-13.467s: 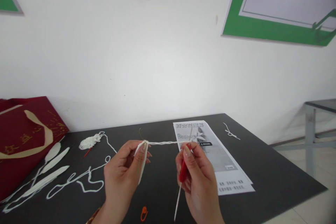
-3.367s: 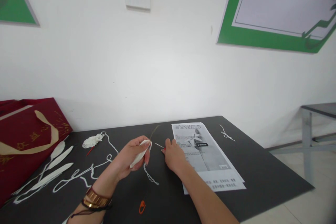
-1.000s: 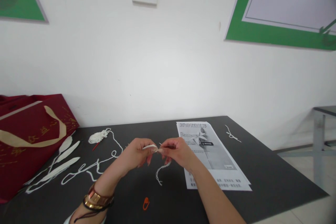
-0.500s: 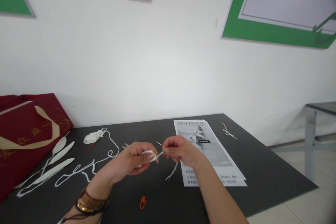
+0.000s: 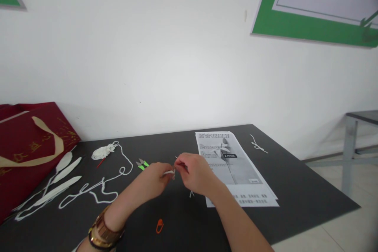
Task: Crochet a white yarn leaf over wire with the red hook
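Observation:
Both my hands meet over the middle of the black table (image 5: 295, 189). My left hand (image 5: 154, 183) is closed on a small white crocheted piece (image 5: 169, 173), pinched at its tip. My right hand (image 5: 195, 173) is closed too, its fingers pinched right against that tip on a thin crochet hook (image 5: 176, 159), whose metal end pokes up behind the fingers. A short tail of white yarn (image 5: 191, 194) hangs below my right hand. A gold watch (image 5: 102, 232) sits on my left wrist.
A printed instruction sheet (image 5: 236, 169) lies right of my hands. Green snips (image 5: 142, 163), a yarn bundle (image 5: 103, 151), loose yarn (image 5: 97, 191) and white crocheted leaves (image 5: 56, 181) lie to the left, beside a red bag (image 5: 26, 145). An orange stitch marker (image 5: 159, 226) lies near me. A yarn scrap (image 5: 258, 145) lies far right.
My hands have drawn closer together and slightly away from me, and the yarn tail now hangs shorter. The green snips, earlier hidden behind my left hand, now show.

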Available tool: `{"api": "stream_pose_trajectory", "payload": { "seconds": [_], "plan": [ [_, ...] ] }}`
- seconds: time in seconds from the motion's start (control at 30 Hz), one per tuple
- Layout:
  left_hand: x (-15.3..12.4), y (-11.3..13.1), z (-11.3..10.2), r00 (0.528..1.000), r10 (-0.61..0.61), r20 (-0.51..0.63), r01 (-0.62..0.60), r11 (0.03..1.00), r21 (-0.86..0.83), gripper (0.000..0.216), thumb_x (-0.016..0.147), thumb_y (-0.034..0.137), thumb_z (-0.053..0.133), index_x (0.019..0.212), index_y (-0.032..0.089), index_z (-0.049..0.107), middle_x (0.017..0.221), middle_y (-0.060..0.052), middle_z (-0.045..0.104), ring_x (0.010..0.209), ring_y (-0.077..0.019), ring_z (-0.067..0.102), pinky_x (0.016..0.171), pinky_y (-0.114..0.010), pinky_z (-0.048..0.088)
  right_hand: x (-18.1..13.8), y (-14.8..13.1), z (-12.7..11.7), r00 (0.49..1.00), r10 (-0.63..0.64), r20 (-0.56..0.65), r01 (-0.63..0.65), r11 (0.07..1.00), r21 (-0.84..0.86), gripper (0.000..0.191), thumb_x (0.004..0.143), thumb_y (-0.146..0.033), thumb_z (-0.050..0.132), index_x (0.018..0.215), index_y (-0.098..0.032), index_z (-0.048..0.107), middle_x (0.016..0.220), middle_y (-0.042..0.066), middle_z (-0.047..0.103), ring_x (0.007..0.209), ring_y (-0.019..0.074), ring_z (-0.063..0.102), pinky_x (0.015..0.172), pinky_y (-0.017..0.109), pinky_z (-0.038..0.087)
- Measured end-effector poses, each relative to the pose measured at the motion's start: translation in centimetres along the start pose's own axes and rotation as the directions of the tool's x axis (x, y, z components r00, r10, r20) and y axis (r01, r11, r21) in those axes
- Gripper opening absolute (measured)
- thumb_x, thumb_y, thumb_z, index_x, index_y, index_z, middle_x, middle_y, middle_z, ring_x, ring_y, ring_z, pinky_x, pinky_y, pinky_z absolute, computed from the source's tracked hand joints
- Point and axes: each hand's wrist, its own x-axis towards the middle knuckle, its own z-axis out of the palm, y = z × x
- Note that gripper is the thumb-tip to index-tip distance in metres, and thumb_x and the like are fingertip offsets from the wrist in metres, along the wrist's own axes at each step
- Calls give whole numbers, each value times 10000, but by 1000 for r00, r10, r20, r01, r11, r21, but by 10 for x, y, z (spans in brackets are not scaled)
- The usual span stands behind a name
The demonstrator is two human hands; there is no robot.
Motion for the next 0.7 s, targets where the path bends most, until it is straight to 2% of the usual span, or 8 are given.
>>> {"api": "stream_pose_trajectory", "payload": {
  "seconds": [0.1,0.2,0.37,0.5,0.6,0.7],
  "plan": [
    [5,-3,0,995,-53,-90,51,998,-23,166,775,244,493,641,191,576,485,27,514,418,-129,459,425,-223,297,-2,-6,4,997,-73,-39,70,995,-71,112,806,-131,503,735,-176,577,717,12,553,672,139,480,616,270,294],
    [5,0,-2,988,-104,-109,93,990,-104,248,855,357,405,737,195,551,415,68,453,285,-105,366,330,-208,242,-3,-8,7,992,-101,-78,94,991,-97,114,832,-157,488,761,-177,576,684,-1,533,626,126,468,586,256,293],
    [-1,12,-4,990,-67,-120,35,966,-256,312,891,462,375,792,196,506,457,88,425,321,-66,322,329,-175,243,-5,-11,8,988,-112,-103,105,992,-71,113,830,-169,518,749,-174,597,616,-28,516,573,101,455,550,225,305],
    [-7,16,-10,996,-25,-84,-12,909,-417,293,889,463,425,824,191,512,466,97,389,344,-47,260,330,-161,201,-6,-13,7,996,-2,-88,17,986,164,141,850,-232,530,785,-163,635,584,-37,504,518,84,402,485,207,288],
    [-10,17,-13,999,-23,-44,-6,826,-564,249,875,434,489,875,189,530,465,101,382,348,-38,229,329,-155,167,-5,-15,5,996,76,-54,-54,941,333,175,840,-289,562,788,-144,647,557,-46,466,488,77,346,445,209,250],
    [-11,18,-13,999,-16,-47,-18,770,-638,222,872,409,512,876,189,540,462,106,362,359,-38,198,331,-155,157,-3,-16,2,994,110,-22,-90,897,432,188,816,-310,602,768,-138,658,541,-51,448,477,72,314,434,215,221]
  ]
}}
